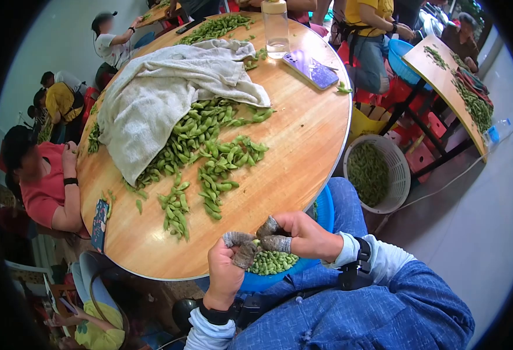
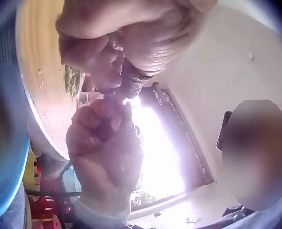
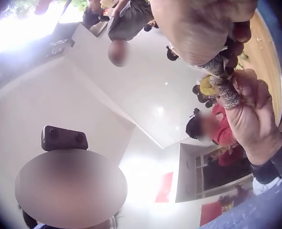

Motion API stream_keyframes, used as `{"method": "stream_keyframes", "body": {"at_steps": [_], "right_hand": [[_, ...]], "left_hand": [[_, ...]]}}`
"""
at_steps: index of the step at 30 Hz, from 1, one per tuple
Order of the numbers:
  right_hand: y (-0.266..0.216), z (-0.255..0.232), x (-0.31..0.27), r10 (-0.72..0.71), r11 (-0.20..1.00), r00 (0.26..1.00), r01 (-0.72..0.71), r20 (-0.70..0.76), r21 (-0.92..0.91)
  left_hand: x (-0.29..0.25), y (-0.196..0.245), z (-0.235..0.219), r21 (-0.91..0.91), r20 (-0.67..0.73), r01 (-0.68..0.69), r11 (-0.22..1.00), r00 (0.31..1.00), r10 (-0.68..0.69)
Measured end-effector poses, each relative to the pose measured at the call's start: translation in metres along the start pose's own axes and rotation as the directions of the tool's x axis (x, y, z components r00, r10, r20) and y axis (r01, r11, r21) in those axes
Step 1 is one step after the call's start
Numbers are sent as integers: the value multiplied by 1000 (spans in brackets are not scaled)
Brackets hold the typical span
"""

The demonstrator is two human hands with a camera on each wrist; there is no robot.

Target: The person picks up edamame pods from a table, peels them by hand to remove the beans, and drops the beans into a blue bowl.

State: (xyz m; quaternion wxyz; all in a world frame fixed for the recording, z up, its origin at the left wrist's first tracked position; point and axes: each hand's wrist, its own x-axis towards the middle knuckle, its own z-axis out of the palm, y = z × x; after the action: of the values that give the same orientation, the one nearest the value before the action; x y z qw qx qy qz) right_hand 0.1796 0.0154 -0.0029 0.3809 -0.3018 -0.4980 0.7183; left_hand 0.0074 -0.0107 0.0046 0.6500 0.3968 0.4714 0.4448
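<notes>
Both hands meet at their fingertips over a blue basin (image 1: pixel 327 211) of shelled green soybeans (image 1: pixel 273 263). Grey-brown coverings wrap the thumbs and index fingers. Between the tips shows a small bit of green soybean pod (image 1: pixel 256 241), mostly hidden; my left hand (image 1: pixel 224 273) pinches it from one side and my right hand (image 1: pixel 310 234) from the other. In the left wrist view the right hand (image 2: pixel 105 148) faces the left one. From the right wrist view, the left hand's (image 3: pixel 255 119) wrapped thumb reaches the right hand's fingertips.
On the round wooden table (image 1: pixel 303 140) lie soybean pods (image 1: pixel 198 131), partly under a grey-white cloth (image 1: pixel 151 99). A phone (image 1: pixel 310 69) and a glass jar (image 1: pixel 276 29) stand farther back. A white basket (image 1: pixel 395 169) of pods is on the floor at right. People sit around.
</notes>
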Motion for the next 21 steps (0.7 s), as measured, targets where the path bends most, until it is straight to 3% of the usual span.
{"method": "stream_keyframes", "body": {"at_steps": [4, 10, 17, 19, 21], "right_hand": [[0, -1, 0, 46, 999, 999, -46, 8, -15], [3, -2, -1, -5, 998, 1000, 4, -20, -68], [11, 0, 5, 36, 978, 999, -35, 1, 205], [15, 1, 7, 38, 974, 999, -30, -30, 227], [8, 3, 5, -55, 990, 990, 37, -133, -136]], "left_hand": [[-1, -3, 2, -99, -25, 19, 995, 999, -21], [0, -13, 2, -218, 0, 41, 975, 999, -42], [3, -17, -4, -462, 115, 122, 878, 990, -77], [5, -8, -1, -106, -48, -15, 994, 999, 10], [3, -2, 2, 173, -135, -55, 983, 988, 79]]}}
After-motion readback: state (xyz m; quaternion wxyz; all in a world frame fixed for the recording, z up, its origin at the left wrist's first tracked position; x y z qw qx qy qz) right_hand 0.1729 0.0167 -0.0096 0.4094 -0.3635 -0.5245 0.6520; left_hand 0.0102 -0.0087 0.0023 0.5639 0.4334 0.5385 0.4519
